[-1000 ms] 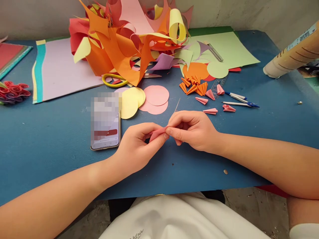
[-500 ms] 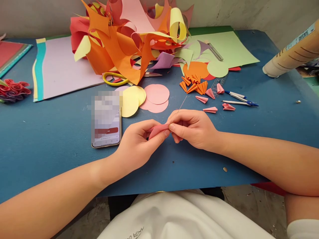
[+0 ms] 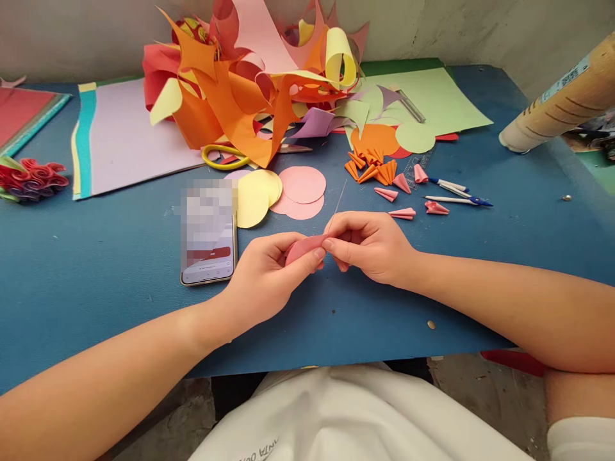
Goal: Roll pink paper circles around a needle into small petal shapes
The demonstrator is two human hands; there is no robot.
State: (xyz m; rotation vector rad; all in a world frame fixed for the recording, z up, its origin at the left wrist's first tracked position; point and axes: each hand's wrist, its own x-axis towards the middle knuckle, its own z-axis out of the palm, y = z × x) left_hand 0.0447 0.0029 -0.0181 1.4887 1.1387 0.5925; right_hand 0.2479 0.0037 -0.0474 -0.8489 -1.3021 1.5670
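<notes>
My left hand [image 3: 264,272] is closed around a curled piece of pink paper [image 3: 303,247], its thumb lying along the near side. My right hand [image 3: 372,246] pinches the right end of that paper between thumb and forefinger. A thin needle-like rod [image 3: 340,195] sticks up and away from this pinch; its lower end is hidden by the fingers. Flat pink paper circles [image 3: 302,184] and yellow paper circles [image 3: 252,200] lie just beyond my hands. Small rolled pink cones [image 3: 402,213] and several orange cones [image 3: 369,168] rest farther right.
A phone [image 3: 210,261] lies left of the circles. Beyond are yellow-handled scissors [image 3: 225,157], a heap of cut paper scraps [image 3: 230,96] and green sheets [image 3: 446,96]. A compass [image 3: 461,198] sits at right, near a cardboard tube [image 3: 552,102]. Rolled paper flowers [image 3: 36,179] are far left.
The view has shifted slightly. The pink paper's curl has turned a little between my fingers, and the thin rod leans less to the right. Both hands keep their grip.
</notes>
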